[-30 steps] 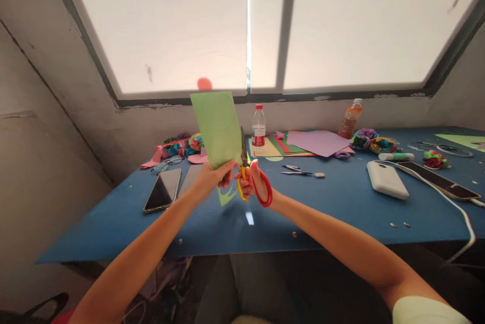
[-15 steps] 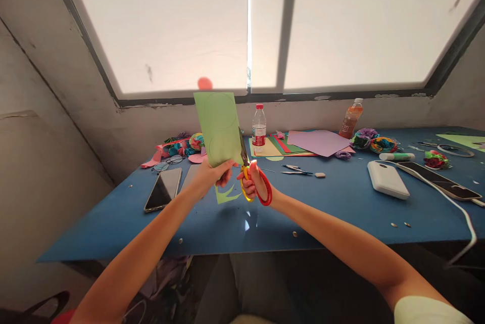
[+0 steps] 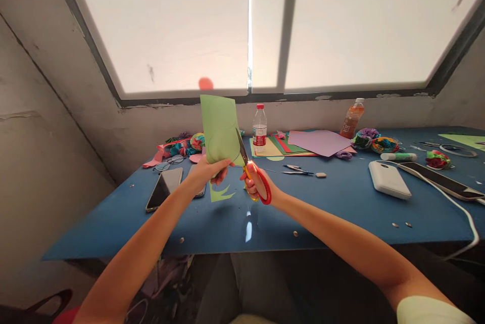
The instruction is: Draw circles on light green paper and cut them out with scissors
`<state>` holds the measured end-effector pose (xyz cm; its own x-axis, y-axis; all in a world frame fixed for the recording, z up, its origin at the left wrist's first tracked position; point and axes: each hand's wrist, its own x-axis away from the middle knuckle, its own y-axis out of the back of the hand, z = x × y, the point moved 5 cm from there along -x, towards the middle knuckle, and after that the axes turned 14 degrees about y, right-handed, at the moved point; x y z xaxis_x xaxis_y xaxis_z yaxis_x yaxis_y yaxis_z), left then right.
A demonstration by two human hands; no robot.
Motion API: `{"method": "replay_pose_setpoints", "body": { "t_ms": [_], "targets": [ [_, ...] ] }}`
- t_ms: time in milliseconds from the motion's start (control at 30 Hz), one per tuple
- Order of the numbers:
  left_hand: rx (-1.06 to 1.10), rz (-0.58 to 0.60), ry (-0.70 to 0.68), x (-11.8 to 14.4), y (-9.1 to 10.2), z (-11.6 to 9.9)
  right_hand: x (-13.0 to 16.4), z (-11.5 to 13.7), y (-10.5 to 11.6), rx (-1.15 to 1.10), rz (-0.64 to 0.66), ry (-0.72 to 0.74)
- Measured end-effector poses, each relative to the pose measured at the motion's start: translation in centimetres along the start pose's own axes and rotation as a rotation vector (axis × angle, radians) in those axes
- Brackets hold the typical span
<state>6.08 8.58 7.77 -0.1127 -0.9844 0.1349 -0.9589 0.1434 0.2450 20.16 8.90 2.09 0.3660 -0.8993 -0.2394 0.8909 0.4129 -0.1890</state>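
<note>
My left hand (image 3: 214, 170) pinches the lower part of a light green sheet of paper (image 3: 220, 124), which stands upright above the table. Faint drawn circles show on the sheet. In my right hand (image 3: 259, 182) is a pair of scissors (image 3: 243, 147) with red and yellow handles, the blades pointing up along the sheet's right edge. Whether the blades touch the paper there is hard to tell. Beneath my left hand a jagged green paper scrap (image 3: 220, 193) shows; whether it is joined to the sheet is hidden.
Two phones (image 3: 164, 188) lie left of my hands. A water bottle (image 3: 259, 129) stands behind, beside stacked coloured paper (image 3: 318, 142). A compass (image 3: 297, 171) and an eraser (image 3: 321, 175) lie to the right, then a white power bank (image 3: 389, 180), a glue stick (image 3: 397, 156) and paper flowers (image 3: 364, 138).
The green sheet has turned and bent slightly, its top edge moving right. The scissors have tilted left, and their handles appear closer together. The scrap below has shifted a little left.
</note>
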Motion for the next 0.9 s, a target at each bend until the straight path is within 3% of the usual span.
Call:
{"method": "replay_pose_setpoints", "body": {
  "t_ms": [667, 900],
  "targets": [
    [-0.001, 0.072, 0.051, -0.8, 2.0, 0.1, -0.6, 1.1, 0.6, 0.123, -0.018, -0.041],
    [0.083, 0.170, 0.087, -1.9, 2.9, 0.6, -1.3, 0.6, 1.7, 0.165, -0.032, -0.074]
  ]
}}
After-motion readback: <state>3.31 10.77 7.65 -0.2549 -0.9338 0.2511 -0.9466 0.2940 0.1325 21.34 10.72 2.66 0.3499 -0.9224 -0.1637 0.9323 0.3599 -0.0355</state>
